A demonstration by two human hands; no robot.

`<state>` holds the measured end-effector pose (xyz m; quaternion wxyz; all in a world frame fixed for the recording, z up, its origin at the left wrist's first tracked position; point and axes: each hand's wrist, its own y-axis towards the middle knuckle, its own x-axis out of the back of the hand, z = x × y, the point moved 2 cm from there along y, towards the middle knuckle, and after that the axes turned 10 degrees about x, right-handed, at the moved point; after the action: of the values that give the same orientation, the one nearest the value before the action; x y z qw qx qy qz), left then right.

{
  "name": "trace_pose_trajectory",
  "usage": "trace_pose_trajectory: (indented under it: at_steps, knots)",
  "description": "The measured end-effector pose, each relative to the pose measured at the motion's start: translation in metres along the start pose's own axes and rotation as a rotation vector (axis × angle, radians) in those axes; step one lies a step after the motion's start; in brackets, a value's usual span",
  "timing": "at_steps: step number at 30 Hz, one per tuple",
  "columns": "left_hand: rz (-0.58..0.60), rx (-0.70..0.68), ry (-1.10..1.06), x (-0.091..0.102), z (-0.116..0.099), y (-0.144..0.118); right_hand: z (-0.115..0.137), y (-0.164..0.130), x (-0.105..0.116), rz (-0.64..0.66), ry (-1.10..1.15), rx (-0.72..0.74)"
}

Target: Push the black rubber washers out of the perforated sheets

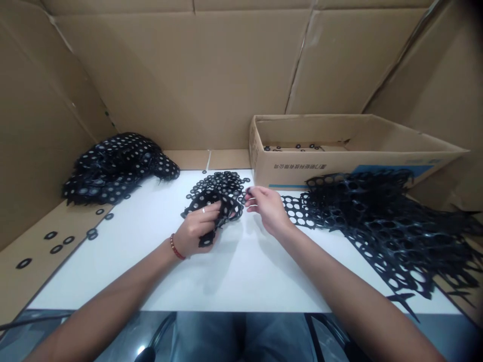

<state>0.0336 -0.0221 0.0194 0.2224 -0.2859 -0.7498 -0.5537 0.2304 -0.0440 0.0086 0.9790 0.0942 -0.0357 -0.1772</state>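
My left hand [198, 227] grips a black rubber sheet [226, 205] punched with round holes, bunched up just above the white table top [234, 266]. My right hand [266, 205] is beside it on the right, fingertips pinched on a small black ring [248, 190] at the sheet's edge. Just behind both hands lies a loose heap of black rings [222, 182]. A red bead bracelet sits on my left wrist.
A pile of black sheets with rings still in them [113, 168] lies far left. A tangle of emptied black webbing [381, 221] spreads on the right. An open cardboard box [339, 166] holds a few rings. Stray rings [56, 241] dot the left cardboard. Cardboard walls surround the table.
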Motion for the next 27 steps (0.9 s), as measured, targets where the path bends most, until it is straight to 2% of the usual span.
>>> trace_pose_trajectory:
  at_steps: [3, 8, 10, 13, 15, 17, 21, 25, 27]
  knots:
    - [-0.021, 0.008, -0.092, 0.001, 0.000, -0.001, 0.001, 0.008, 0.016, -0.073, -0.069, 0.009]
    - [-0.033, 0.035, -0.074, 0.000, -0.001, -0.001, 0.013, 0.002, 0.018, 0.029, -0.222, 0.105]
    - [-0.039, 0.023, -0.040, 0.000, -0.001, -0.001, 0.018, -0.003, 0.012, 0.117, -0.216, 0.099]
    - [-0.052, 0.048, -0.031, 0.001, -0.001, -0.003, 0.022, -0.011, 0.002, 0.335, -0.122, -0.010]
    - [-0.061, 0.085, -0.040, 0.002, -0.002, -0.004, 0.023, -0.015, -0.002, 0.411, -0.021, -0.079]
    - [-0.072, 0.110, -0.046, 0.004, -0.003, -0.003, 0.022, -0.017, -0.003, 0.403, 0.133, -0.148]
    - [-0.103, 0.176, -0.121, 0.010, -0.009, 0.004, 0.018, -0.017, 0.000, 0.369, 0.466, -0.398]
    - [-0.131, 0.315, -0.241, 0.015, -0.011, 0.005, 0.015, -0.009, 0.009, 0.286, 0.566, -0.517]
    - [-0.105, 0.478, -0.271, 0.016, -0.008, -0.001, 0.014, -0.004, 0.014, 0.252, 0.534, -0.499]
